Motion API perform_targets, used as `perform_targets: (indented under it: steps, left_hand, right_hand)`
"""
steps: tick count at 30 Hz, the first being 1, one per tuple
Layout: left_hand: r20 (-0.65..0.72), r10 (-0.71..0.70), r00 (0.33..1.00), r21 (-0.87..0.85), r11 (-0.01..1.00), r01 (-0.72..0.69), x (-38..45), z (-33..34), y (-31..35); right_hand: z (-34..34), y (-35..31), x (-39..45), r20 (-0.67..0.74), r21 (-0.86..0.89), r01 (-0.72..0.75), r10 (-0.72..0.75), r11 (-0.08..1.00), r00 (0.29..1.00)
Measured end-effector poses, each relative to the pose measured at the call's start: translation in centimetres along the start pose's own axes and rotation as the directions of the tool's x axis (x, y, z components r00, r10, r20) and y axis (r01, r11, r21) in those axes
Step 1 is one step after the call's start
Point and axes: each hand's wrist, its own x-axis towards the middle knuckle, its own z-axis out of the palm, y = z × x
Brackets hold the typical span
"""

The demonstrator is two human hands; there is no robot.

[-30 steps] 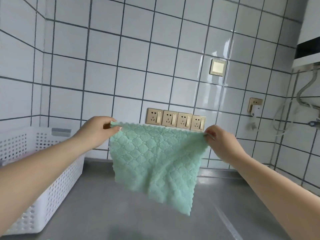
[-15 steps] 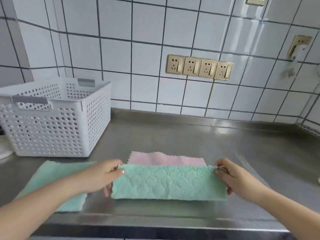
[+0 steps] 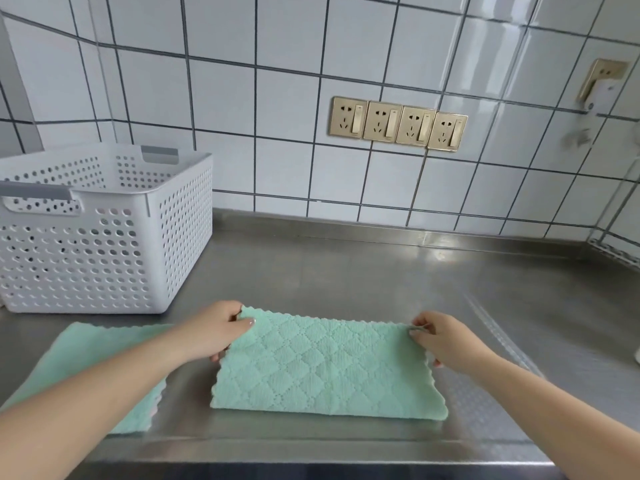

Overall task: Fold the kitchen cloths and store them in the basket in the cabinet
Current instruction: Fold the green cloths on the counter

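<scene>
A mint-green quilted cloth [image 3: 325, 368] lies folded in half on the steel counter, its fold toward me and its scalloped edges at the far side. My left hand [image 3: 214, 332] pinches its far left corner. My right hand [image 3: 440, 339] pinches its far right corner. A second green cloth [image 3: 86, 355] lies flat to the left, partly under my left forearm, with a sliver of pink showing at its near edge. The white perforated basket [image 3: 166, 244] stands at the back left on the counter.
The steel counter [image 3: 363, 271] runs to a tiled wall with a row of gold sockets [image 3: 398, 123]. Its front edge is close below the cloths. A white object shows at the far right edge [image 3: 636, 355].
The green cloth came down from hanging in the air onto the counter and was folded over, its far edge now covering the pink layer seen half a second ago.
</scene>
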Motion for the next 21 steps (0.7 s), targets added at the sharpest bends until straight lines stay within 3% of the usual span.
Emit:
perform_targets:
  steps: [5,15,18,21]
  left_hand:
    - [0.024,-0.075,0.997,0.090,0.993,0.072,2.0,0.6,-0.8]
    - [-0.046,-0.029,0.999,0.133,0.991,0.035,2.8,0.8,-1.0]
    - [-0.186,0.137,0.973,0.317,0.946,-0.072,1.6,0.8,-0.1]
    - [-0.115,0.375,0.920,0.317,0.891,-0.324,-0.2,2.8,2.8]
  right_hand:
    - [1.2,0.0,1.9,-0.057,-0.121,0.024,-0.031,0.992,0.998]
    - [2.0,0.9,2.9,-0.126,-0.015,-0.020,0.018,1.000,0.992]
    - [1.9,0.2,2.4,-0.211,-0.073,0.015,-0.030,0.997,0.977]
    - [3.5,-2.7,0.8,-0.204,-0.171,0.238,-0.271,0.956,0.941]
